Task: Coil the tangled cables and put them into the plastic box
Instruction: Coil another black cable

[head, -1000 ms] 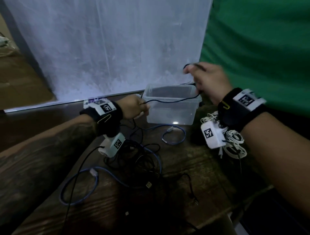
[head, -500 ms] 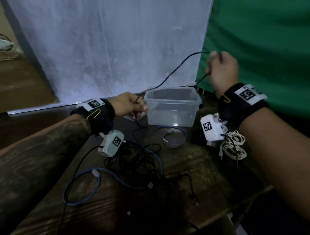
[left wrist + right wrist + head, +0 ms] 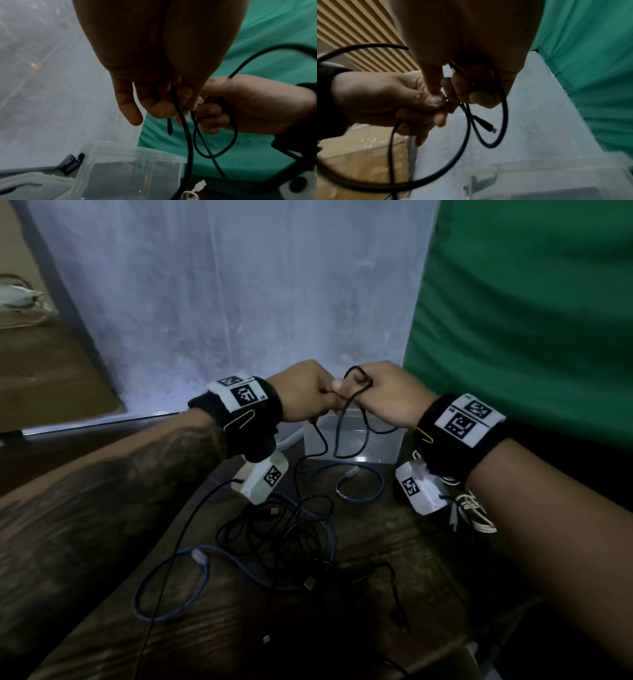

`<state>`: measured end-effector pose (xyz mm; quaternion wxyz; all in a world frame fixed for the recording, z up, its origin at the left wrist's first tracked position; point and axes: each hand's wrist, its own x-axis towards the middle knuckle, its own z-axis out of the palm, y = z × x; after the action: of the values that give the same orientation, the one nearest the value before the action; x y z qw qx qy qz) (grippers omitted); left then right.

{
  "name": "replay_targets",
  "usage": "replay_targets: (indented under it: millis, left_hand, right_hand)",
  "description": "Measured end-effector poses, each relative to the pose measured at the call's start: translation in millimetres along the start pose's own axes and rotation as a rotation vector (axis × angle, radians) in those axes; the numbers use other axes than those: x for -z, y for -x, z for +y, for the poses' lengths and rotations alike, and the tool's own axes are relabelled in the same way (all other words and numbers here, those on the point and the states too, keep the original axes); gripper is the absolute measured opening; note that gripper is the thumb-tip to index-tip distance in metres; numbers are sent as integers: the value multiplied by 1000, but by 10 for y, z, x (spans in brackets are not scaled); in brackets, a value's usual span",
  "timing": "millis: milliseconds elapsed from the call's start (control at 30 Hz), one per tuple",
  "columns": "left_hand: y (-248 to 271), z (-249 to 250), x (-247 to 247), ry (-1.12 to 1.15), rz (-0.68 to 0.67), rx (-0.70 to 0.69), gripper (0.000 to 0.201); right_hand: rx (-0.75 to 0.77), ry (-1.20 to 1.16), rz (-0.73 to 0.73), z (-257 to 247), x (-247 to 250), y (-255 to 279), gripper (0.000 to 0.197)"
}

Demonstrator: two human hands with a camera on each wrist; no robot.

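My two hands meet in the air above the clear plastic box [image 3: 376, 441]. The left hand [image 3: 308, 393] pinches a thin black cable [image 3: 339, 436] between thumb and fingers. My right hand [image 3: 380, 395] grips the same cable, with a small loop round its thumb. Two loops hang down in front of the box; a plug end [image 3: 488, 125] dangles free. The cable trails down to a tangle of black cables [image 3: 284, 535] on the wooden table. A blue cable [image 3: 171, 587] winds through the tangle. A white coiled cable [image 3: 476, 510] lies right of the box.
The wooden table [image 3: 376, 542] ends close at the lower right. A pale sheet hangs behind the box and a green cloth [image 3: 531, 302] at the right. A cardboard box [image 3: 368, 148] stands to the left. The box's lid [image 3: 25, 188] lies beside it.
My right hand has come down and left from its raised spot to meet the left hand. The left hand has risen off the table. The taut cable now hangs in loops.
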<state>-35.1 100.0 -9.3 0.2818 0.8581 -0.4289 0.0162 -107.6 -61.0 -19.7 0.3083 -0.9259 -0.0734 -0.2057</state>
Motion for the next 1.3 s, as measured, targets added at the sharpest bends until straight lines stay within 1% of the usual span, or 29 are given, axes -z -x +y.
replay_targets:
  millis: [33,133,167,200,267,300,333,400,467,500,533,567,600,633,667,700,733,767,800,833,867,900,933,967,1033,1100,1167,1233,1300]
  left_hand:
    - [12,-12,-4,25,19,6,23]
    - [67,-44,-28,167,60,32,24]
    - [81,-63,-44,224,66,31,24]
    - [85,-97,-70,290,69,26,25]
    - [84,-220,-157,421,72,35,20]
    - [94,-291,-226,449,49,45,14]
    - [118,-383,-317,437,-3,55,9]
    - [217,-561,-512,381,-127,66,11]
    - [333,-716,-634,383,-195,103,15]
    - [360,-792,-667,422,-213,131,16]
    - [374,-829,-670,450,-222,156,18]
    - [366,-850,-663,464,-217,180,22]
    - [351,-842,-639,466,-199,201,26]
    - [325,-814,-616,469,-175,205,28]
    - [300,-764,-581,452,-145,199,28]
    - [279,-691,-535,429,-120,180,29]
    - [262,-599,-480,406,-104,162,29]
    - [236,-509,-427,402,-97,145,30]
    - [211,-417,-370,415,-90,128,31]
    - [180,-361,-324,439,-75,115,32]
    - [155,-312,-275,461,-56,111,33]
    - [130,-300,-246,475,-36,112,32]
    - [123,-291,-217,487,-28,113,31]
    - [120,-307,-201,505,-29,114,28]
    - [155,-385,-185,551,-47,128,25]
    - [195,-529,-211,569,-58,132,21]
    - [245,-688,-269,519,-85,137,19]
    - [319,-820,-325,503,-100,153,18]
    - [389,-899,-343,565,-75,211,21]
  right_hand:
    - [2,18,7,30,47,-19,37]
    - [-7,10,-39,132,133,-47,33]
    - [-12,-11,-23,167,133,-58,33]
    - [-8,-36,30,195,133,-76,30]
    - [8,-117,192,203,151,-118,18]
    - [-5,-189,286,193,175,-143,14]
    - [-46,-301,382,166,223,-162,16]
    - [-145,-654,546,119,392,-197,22]
    - [-218,-956,667,68,575,-197,24]
    - [-238,-1070,700,64,647,-188,26]
    - [-232,-1182,697,74,695,-182,31]
    - [-223,-1259,658,78,712,-172,38]
    - [-223,-1282,597,76,693,-166,42]
    - [-240,-1218,528,65,643,-154,41]
    - [-258,-1086,461,62,565,-144,35]
    - [-253,-905,395,67,470,-132,30]
    - [-217,-707,319,67,374,-110,25]
    - [-158,-493,209,60,272,-77,20]
    - [-99,-277,59,49,178,-44,18]
    - [-54,-85,-91,34,93,-6,21]
    - [-24,49,-183,22,25,21,28]
    - [-10,116,-194,27,-20,31,36]
    - [-13,113,-147,23,-34,29,40]
    - [-23,70,-71,32,-25,10,40]
    - [-51,-33,135,65,45,-68,37]
    - [-86,-116,362,75,177,-116,38]
    - [-147,-258,546,75,349,-140,35]
    - [-218,-444,679,110,496,-166,33]
    - [-266,-547,774,149,586,-169,33]
